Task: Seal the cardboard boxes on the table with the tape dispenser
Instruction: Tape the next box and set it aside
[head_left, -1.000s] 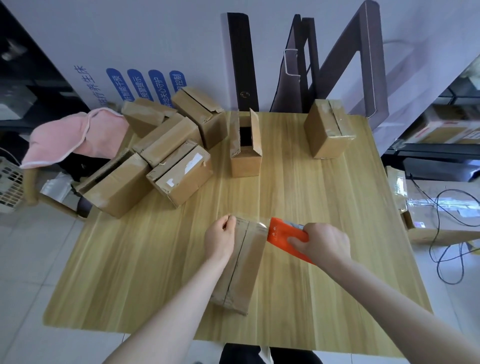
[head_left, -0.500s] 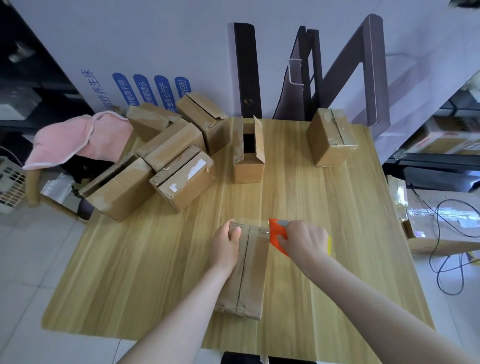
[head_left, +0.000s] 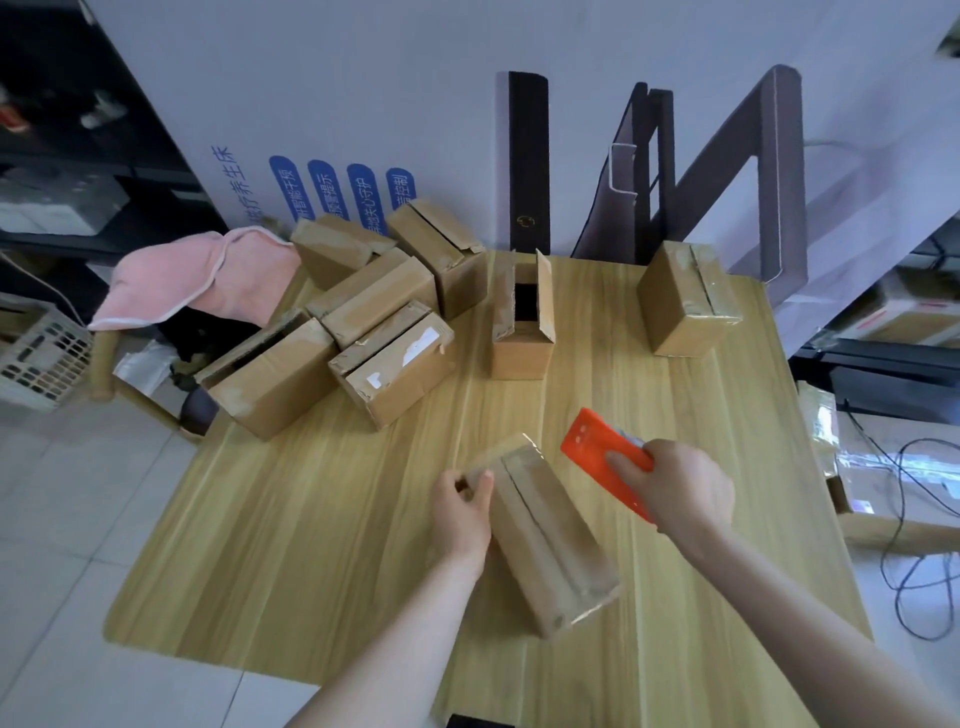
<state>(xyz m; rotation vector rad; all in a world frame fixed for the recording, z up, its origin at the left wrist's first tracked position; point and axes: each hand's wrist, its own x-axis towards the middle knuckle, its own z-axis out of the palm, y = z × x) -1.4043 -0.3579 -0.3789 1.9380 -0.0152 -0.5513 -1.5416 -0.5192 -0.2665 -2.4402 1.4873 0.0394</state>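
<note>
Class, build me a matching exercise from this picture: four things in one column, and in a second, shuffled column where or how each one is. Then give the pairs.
Column one
1 tape dispenser
2 pink cloth
3 nearest cardboard box
4 open cardboard box

Column two
A stands upright, flaps up, dark inside
B gripped at its far end by the left hand
C draped left of the table
D held in the right hand

Pairs: 1-D, 2-C, 3-B, 4-A

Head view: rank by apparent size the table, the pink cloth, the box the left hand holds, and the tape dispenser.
1. table
2. pink cloth and box: look alike, and the box sits nearer the camera, so unranked
3. tape dispenser
</note>
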